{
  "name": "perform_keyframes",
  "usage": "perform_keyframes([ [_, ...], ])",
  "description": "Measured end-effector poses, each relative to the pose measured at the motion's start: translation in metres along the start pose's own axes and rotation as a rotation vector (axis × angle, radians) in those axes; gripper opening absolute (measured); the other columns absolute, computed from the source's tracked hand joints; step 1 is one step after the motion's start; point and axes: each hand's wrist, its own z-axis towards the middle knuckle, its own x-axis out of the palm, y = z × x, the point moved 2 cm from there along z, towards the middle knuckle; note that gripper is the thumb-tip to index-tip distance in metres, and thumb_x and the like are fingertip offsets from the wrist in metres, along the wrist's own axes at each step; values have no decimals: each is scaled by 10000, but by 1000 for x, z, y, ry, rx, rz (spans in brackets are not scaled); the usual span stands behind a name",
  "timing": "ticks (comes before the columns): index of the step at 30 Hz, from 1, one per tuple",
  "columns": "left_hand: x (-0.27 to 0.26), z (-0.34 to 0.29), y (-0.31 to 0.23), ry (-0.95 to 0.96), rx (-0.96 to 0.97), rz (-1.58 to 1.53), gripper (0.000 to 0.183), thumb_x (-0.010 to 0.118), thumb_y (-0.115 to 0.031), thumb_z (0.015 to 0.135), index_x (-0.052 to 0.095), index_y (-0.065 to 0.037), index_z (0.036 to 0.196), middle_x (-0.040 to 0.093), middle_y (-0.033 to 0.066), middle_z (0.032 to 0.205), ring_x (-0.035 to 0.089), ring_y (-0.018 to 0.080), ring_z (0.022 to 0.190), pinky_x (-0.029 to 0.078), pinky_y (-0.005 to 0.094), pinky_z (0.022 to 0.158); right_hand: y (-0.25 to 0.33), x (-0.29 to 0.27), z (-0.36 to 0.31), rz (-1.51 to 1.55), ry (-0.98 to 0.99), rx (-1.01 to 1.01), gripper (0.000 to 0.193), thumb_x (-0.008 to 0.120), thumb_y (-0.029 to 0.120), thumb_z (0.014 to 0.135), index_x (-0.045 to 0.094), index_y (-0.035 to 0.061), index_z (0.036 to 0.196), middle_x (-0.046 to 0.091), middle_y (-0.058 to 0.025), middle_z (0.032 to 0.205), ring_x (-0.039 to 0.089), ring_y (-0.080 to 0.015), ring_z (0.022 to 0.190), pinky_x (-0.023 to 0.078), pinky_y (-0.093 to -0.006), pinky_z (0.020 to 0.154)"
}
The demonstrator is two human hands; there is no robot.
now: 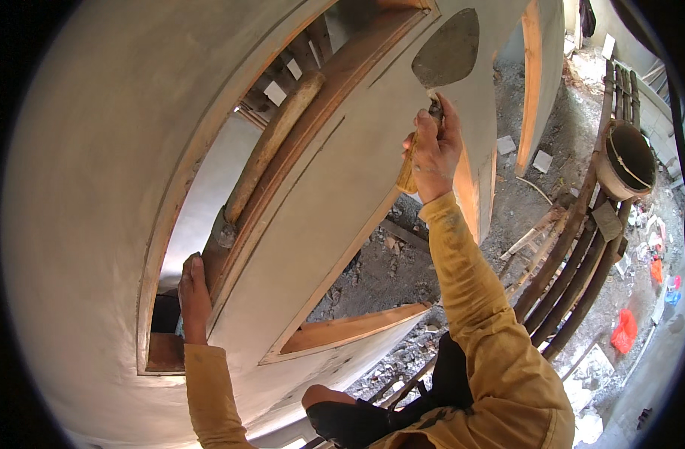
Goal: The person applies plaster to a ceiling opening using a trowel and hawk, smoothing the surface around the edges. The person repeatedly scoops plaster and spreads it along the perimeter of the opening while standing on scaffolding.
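Note:
My right hand [434, 153] is closed around the yellowish handle of a trowel [449, 49]. Its broad grey blade lies over the smooth grey plastered wall [335, 172], above the hand; whether it touches all along cannot be made out. On the left, my left hand [195, 299] holds the edge of a wooden window frame [230, 277] at the lower part of a narrow opening. The thumb shows, while the other fingers are mostly hidden. Just above that hand, a thick wooden pole-like piece [275, 138] with a grey lower end rests along the frame.
Curved wooden frame pieces [357, 329] edge another opening below the trowel. At the right, a bucket [625, 161] stands on a scaffold of round poles [574, 280]. Rubble and a red plastic bag [624, 331] lie on the ground beyond. My knee [331, 396] is near the wall.

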Motion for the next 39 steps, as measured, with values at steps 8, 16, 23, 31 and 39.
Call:
perform_keyframes([
  [8, -4, 3, 8, 12, 45, 39, 559, 361, -405, 988, 505, 51, 1278, 548, 273, 1244, 505, 399, 1181, 368, 419, 1009, -6, 23, 5, 110, -68, 50, 444, 574, 222, 921, 449, 79, 1322, 535, -6, 835, 527, -79, 567, 450, -234, 458],
  [16, -1, 1, 0, -15, 18, 21, 553, 373, -391, 987, 494, 58, 1287, 539, 279, 1256, 504, 393, 1187, 366, 414, 1015, -13, 31, 9, 96, -69, 68, 447, 558, 222, 943, 422, 68, 1339, 527, 8, 734, 518, -73, 558, 439, -228, 475],
  [23, 0, 1, 1, -5, 24, 21, 559, 365, -395, 989, 487, 57, 1294, 530, 279, 1269, 493, 396, 1198, 356, 420, 1025, -20, 31, 7, 55, -67, 60, 445, 552, 217, 935, 426, 63, 1334, 548, -4, 750, 526, -84, 561, 447, -233, 485],
  [31, 0, 1, 2, 14, 19, 33, 569, 358, -406, 991, 477, 54, 1304, 519, 277, 1279, 481, 394, 1204, 344, 418, 1035, -21, 37, -5, 82, -56, 69, 465, 575, 221, 910, 440, 55, 1322, 536, -13, 858, 532, -84, 586, 467, -253, 474],
  [39, 1, 1, 1, 13, -24, 19, 566, 354, -409, 993, 476, 43, 1312, 510, 271, 1294, 470, 387, 1219, 332, 419, 1046, -19, 43, -17, 74, -69, 52, 416, 533, 188, 932, 441, 12, 1297, 531, -14, 717, 528, -92, 549, 442, -238, 494],
])
